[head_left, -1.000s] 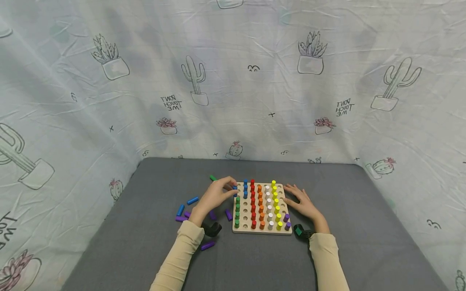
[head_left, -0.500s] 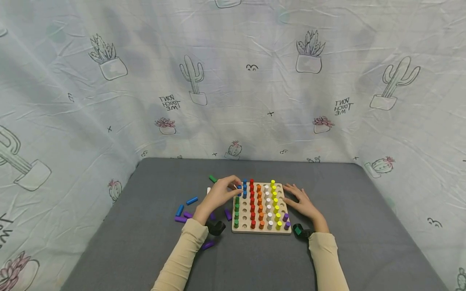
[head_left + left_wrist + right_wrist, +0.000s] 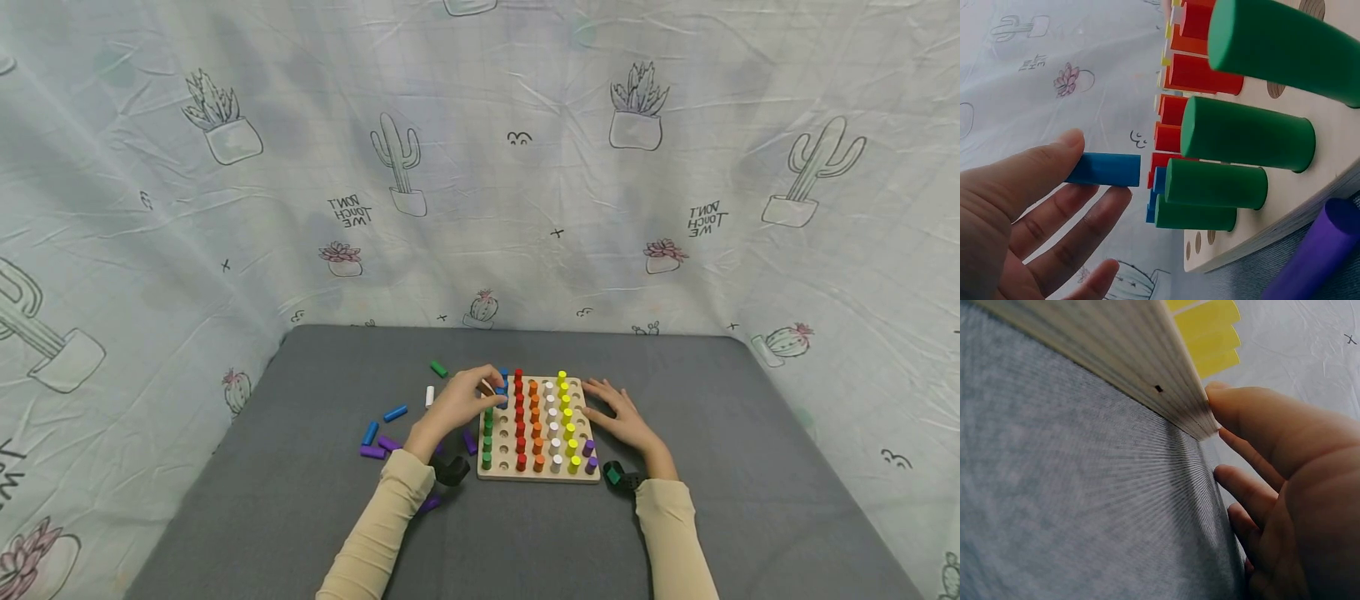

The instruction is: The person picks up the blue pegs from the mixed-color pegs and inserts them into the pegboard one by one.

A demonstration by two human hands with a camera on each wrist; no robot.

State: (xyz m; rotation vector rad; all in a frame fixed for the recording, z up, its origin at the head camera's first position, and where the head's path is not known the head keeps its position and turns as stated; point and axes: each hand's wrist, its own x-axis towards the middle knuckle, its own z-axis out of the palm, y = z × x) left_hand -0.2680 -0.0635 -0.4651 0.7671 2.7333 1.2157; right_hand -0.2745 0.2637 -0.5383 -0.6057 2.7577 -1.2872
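My left hand (image 3: pixel 456 403) pinches a blue peg (image 3: pixel 1109 169) between thumb and fingers. It is over the far left part of a wooden pegboard (image 3: pixel 525 477), by the second column of holes. In the left wrist view the peg is held clear of the board, beside upright green pegs (image 3: pixel 1216 183). My right hand (image 3: pixel 628 425) lies at the board's right side with fingers loosely spread. Its thumb (image 3: pixel 1241 412) touches the board's edge in the right wrist view. Red, orange, white and yellow pegs (image 3: pixel 571 432) stand in columns, with two purple pegs (image 3: pixel 590 456) at the near right.
Loose pegs lie on the grey table left of the board: a green peg (image 3: pixel 438 368), a white peg (image 3: pixel 430 397), two blue pegs (image 3: pixel 395 412) and several purple ones (image 3: pixel 372 452). A printed cloth (image 3: pixel 480 167) hangs behind the table.
My left hand has moved right, carrying the blue peg from the board's left edge to the second column. The white peg has come into full view. The right hand stays still.
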